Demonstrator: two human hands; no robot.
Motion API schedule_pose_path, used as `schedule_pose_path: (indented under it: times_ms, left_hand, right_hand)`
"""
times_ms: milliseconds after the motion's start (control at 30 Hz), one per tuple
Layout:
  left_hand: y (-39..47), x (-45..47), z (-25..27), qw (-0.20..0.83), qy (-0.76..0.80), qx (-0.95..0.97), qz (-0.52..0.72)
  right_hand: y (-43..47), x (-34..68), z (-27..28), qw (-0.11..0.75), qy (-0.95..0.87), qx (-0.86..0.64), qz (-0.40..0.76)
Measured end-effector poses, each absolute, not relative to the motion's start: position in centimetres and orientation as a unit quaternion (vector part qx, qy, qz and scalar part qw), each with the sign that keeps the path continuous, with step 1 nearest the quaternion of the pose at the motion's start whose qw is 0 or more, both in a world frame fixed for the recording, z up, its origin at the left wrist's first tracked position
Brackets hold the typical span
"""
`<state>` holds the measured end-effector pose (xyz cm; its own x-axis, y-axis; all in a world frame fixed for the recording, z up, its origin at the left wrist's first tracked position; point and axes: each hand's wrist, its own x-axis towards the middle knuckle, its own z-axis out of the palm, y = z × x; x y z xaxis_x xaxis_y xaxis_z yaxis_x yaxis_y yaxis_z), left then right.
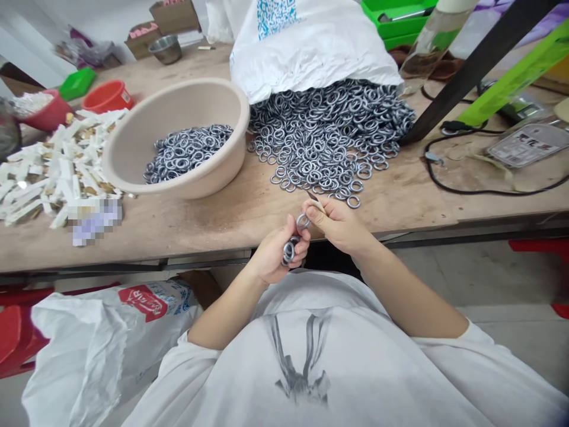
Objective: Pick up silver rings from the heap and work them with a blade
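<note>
Over at the right-hand end of the surface (pixel 195 234), a slanting dark post (pixel 473 72) and a lime-green bar (pixel 515 74) are planted, the view partly blocked by both, with a black cord (pixel 466 191) looped toward the near edge. Behind the post a clear bottle (pixel 431 53) is seen, and by the far edge a green bin (pixel 393 28) is set. Away to the left, white strips (pixel 66 160) are heaped, backed by a red tub (pixel 104 95); a metal bowl (pixel 165 54) is placed nearer the far edge.

Now the containers: the beige basin (pixel 122 142), left of the middle, is partly filled with grey rings (pixel 189 151). Right beside it, from the mouth of a white bag (pixel 311 59), a great pile of rings (pixel 329 130) is spilled toward the near edge.

And to the grip, just off that near edge! By the left hand (pixel 278 252) several loose rings (pixel 288 252) are clasped in curled fingers, while a single ring (pixel 298 222) is held up at the fingertips. By the right hand (pixel 335 222) a slim, dark-tipped tool (pixel 318 205) is pinched tight, close to that ring; whether the two are touching cannot be told.
</note>
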<state>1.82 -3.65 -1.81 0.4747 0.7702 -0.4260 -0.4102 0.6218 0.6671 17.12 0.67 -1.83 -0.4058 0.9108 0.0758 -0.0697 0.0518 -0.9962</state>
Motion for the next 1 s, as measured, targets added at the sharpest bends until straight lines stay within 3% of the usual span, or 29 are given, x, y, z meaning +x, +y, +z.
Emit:
schedule_pose_path:
  times_ms: [333, 533, 633, 733, 867, 933, 1000]
  left_hand:
    - [-2.9, 1.9, -1.1, 0.843, 0.345, 0.046, 0.410]
    - [-2.0, 2.0, 0.1, 0.752, 0.376, 0.107, 0.531]
    - [-0.6, 0.0, 2.7, 0.614, 0.417, 0.281, 0.608]
    - [2.6, -4.5, 6.0, 0.295, 0.462, 0.467, 0.694]
    - [6.1, -8.4, 8.0, -0.082, 0.576, 0.662, 0.472]
    - [5.4, -7.1, 6.6, -0.146, 0.566, 0.697, 0.416]
    - [3.4, -4.0, 4.2, -0.024, 0.519, 0.764, 0.383]
  right_hand:
    - [0.2, 15.5, -3.8, 0.495, -0.493, -0.427, 0.574]
    - [0.8, 14.5, -3.7, 0.555, -0.410, -0.429, 0.584]
    - [0.7, 14.8, -3.4, 0.550, -0.411, -0.428, 0.588]
    - [0.7, 15.2, -3.2, 0.562, -0.399, -0.416, 0.593]
    - [0.7, 15.2, -2.6, 0.577, -0.369, -0.398, 0.611]
    - [0.6, 15.1, -2.2, 0.576, -0.360, -0.394, 0.619]
    - [0.3, 14.9, -1.8, 0.574, -0.359, -0.388, 0.625]
